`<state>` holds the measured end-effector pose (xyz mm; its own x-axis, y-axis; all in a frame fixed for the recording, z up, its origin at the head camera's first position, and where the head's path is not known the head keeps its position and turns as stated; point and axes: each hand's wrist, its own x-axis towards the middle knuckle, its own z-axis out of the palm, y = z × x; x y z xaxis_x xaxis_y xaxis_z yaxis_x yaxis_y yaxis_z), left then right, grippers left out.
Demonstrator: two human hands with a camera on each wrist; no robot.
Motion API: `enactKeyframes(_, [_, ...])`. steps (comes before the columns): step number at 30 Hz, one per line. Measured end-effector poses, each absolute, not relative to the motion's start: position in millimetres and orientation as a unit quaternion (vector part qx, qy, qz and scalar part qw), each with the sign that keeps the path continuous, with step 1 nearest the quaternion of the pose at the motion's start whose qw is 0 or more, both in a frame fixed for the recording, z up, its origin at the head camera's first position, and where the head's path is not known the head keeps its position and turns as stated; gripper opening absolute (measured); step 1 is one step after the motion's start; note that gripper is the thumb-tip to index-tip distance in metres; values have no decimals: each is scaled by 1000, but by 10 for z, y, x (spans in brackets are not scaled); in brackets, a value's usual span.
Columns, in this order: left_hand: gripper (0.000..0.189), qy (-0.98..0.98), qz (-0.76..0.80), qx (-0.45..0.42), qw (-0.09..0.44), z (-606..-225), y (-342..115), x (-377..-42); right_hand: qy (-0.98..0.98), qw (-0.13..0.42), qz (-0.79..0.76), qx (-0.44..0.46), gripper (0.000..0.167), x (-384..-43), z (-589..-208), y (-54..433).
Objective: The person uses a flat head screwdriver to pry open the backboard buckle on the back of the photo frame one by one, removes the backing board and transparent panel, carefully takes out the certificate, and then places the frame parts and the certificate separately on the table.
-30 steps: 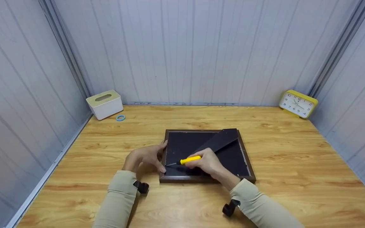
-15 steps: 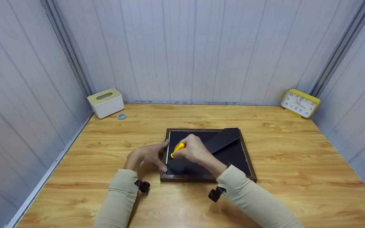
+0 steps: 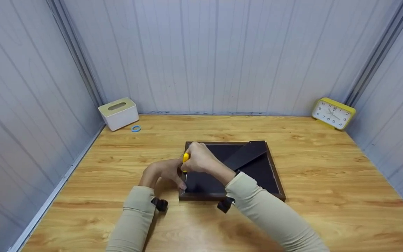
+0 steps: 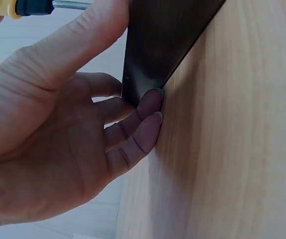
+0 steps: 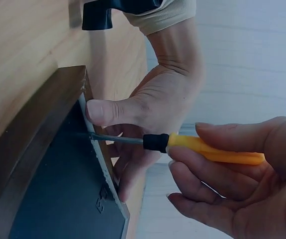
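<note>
A brown picture frame [image 3: 206, 197] lies face down on the wooden table, its black backing board [image 5: 63, 184] upward. A black support leg [image 3: 247, 154] slants across the back. My left hand [image 3: 168, 171] holds the frame's left side, thumb over the rim and fingers against the outer edge. In my right hand [image 3: 202, 159] is a screwdriver [image 5: 215, 149] with a yellow handle and black collar, pinched between thumb and fingers. The right wrist view shows its metal tip at the seam between rim and backing, just beside the left thumb [image 5: 103, 112].
At the back left stand a white tissue box [image 3: 121, 115] with a beige lid and a light blue ring [image 3: 136, 128]. A yellow alarm clock [image 3: 332, 113] sits at the back right. Pale panel walls [image 3: 201, 56] enclose the table on three sides.
My right hand has moved left and away from me, swinging the screwdriver from a low slant to a more upright angle at the left rim. The left hand keeps its hold on the frame.
</note>
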<state>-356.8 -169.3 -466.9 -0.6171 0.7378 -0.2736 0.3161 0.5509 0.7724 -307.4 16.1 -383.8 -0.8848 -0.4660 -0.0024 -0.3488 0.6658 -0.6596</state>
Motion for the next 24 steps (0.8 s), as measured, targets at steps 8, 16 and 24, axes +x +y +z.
enactKeyframes(8, [128, 875, 316, 254, 265, -4613, -1675, -3546, 901, 101, -371, -202, 12, -3115, -3908, 417])
enactKeyframes(16, [126, 866, 335, 248, 275, -4629, -1690, -3541, 883, 89, -437, -148, 19, -3196, -4099, 873])
enactKeyframes(24, [127, 863, 345, 251, 269, -4673, -1671, -3539, 853, 70, -507, -102, 23, -3368, -4251, 1283])
